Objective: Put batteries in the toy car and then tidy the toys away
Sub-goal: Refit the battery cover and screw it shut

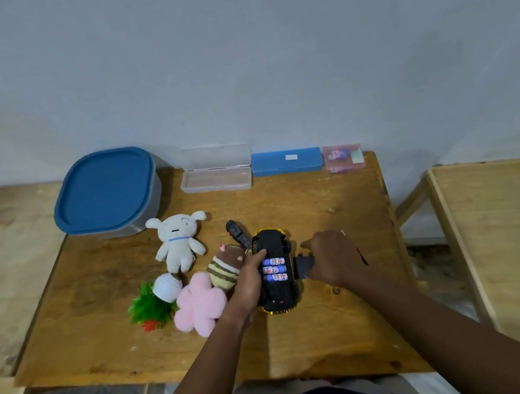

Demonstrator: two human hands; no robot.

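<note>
Toy car (270, 245) lies belly-up on table (318, 195), batteries (275, 269) seated; left grip (250, 280) clasps its side, right grip (333, 258) pinches battery cover (304, 265) alongside: seat tabs first, then press flat.

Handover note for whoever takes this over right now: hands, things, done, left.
Left hand grips the upturned toy car on the table. Right hand pinches the black battery cover beside the open bay.
Done: three batteries seated.
Left: fit cover, then tidy car, white plush dog, pink plush, striped plush; blue-lidded tub is shut.
</note>
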